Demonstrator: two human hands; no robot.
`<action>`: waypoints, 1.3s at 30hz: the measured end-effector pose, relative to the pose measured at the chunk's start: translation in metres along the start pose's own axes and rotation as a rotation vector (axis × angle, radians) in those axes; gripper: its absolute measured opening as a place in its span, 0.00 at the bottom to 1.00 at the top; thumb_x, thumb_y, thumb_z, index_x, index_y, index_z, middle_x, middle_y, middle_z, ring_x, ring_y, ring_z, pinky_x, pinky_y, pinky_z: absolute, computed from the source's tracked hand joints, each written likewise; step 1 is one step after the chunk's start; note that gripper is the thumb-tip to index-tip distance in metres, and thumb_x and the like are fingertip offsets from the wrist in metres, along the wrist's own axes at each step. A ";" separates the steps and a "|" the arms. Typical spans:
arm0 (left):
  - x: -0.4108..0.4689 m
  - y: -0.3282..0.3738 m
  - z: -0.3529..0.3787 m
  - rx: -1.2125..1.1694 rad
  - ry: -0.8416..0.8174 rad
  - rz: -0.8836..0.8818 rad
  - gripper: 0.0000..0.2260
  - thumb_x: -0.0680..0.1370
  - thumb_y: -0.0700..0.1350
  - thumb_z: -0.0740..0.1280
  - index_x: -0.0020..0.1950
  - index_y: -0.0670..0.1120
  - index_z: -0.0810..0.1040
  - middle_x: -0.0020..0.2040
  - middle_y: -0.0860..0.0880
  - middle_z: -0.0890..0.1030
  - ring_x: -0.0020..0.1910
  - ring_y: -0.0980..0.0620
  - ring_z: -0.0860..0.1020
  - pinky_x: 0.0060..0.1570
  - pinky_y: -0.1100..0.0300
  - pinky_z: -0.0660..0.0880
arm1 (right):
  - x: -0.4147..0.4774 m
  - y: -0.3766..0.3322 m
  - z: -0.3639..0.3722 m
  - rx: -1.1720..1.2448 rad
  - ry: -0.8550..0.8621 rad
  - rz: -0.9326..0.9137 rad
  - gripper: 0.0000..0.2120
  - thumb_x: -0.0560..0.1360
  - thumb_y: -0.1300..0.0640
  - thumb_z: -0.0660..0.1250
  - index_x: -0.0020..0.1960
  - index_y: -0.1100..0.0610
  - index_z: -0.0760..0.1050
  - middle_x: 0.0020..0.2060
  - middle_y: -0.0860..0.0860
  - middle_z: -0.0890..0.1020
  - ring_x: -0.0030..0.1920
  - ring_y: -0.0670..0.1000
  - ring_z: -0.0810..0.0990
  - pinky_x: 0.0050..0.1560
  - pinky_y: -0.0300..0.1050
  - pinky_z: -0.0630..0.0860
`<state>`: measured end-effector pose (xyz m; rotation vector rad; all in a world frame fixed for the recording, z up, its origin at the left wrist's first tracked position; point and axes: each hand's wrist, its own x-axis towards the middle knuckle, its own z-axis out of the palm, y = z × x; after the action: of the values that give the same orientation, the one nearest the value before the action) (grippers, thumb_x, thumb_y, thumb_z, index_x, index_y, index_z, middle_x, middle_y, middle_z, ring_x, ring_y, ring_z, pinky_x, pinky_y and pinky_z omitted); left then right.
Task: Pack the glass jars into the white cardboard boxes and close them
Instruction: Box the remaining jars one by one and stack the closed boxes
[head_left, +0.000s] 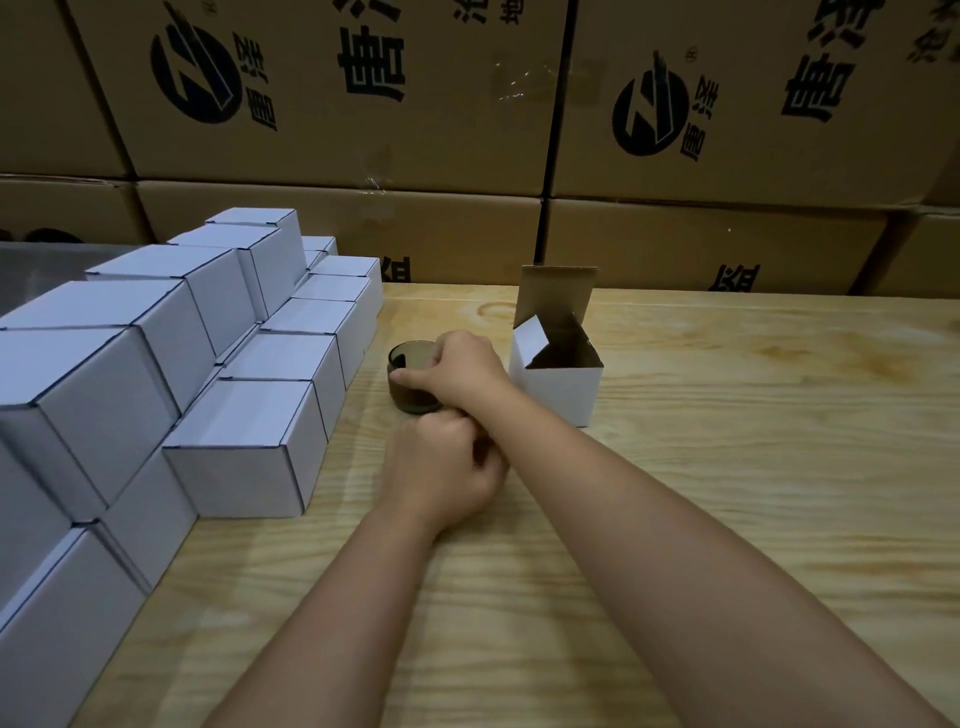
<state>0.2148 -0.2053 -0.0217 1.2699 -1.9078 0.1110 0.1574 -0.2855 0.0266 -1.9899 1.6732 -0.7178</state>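
A dark, smoky glass jar stands on the wooden table near its middle. My right hand reaches across from the right and grips the jar at its rim, thumb on the near side. My left hand rests on the table just in front of the jar, fingers curled into a fist with nothing visible in it. Right of the jar stands a white cardboard box, its lid flap upright and side flaps open; its inside looks empty.
Several closed white boxes are stacked in steps along the left side of the table. Large brown printed cartons form a wall behind the table. Bare wood stretches to the right and front.
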 end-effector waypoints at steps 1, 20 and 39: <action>-0.003 0.002 -0.002 -0.034 0.086 0.096 0.11 0.68 0.44 0.63 0.28 0.41 0.76 0.25 0.45 0.77 0.23 0.43 0.74 0.21 0.59 0.67 | -0.007 0.002 -0.005 0.044 -0.031 -0.002 0.18 0.69 0.45 0.74 0.39 0.56 0.70 0.36 0.51 0.75 0.39 0.51 0.74 0.37 0.44 0.69; -0.002 0.041 -0.011 -0.186 0.250 0.115 0.16 0.75 0.48 0.58 0.47 0.38 0.79 0.44 0.43 0.78 0.43 0.44 0.76 0.43 0.49 0.70 | -0.109 0.071 -0.067 0.169 -0.174 -0.144 0.29 0.69 0.53 0.72 0.69 0.47 0.67 0.58 0.44 0.76 0.50 0.45 0.79 0.47 0.39 0.76; 0.002 0.019 0.005 0.234 0.159 -0.101 0.20 0.70 0.43 0.67 0.63 0.44 0.77 0.55 0.43 0.81 0.59 0.40 0.77 0.62 0.44 0.64 | -0.069 0.089 -0.060 0.313 0.535 0.013 0.15 0.81 0.56 0.54 0.61 0.53 0.77 0.49 0.48 0.82 0.50 0.48 0.78 0.43 0.42 0.71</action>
<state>0.1958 -0.2001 -0.0169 1.4644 -1.7284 0.3809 0.0427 -0.2324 0.0090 -1.6512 1.7081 -1.5074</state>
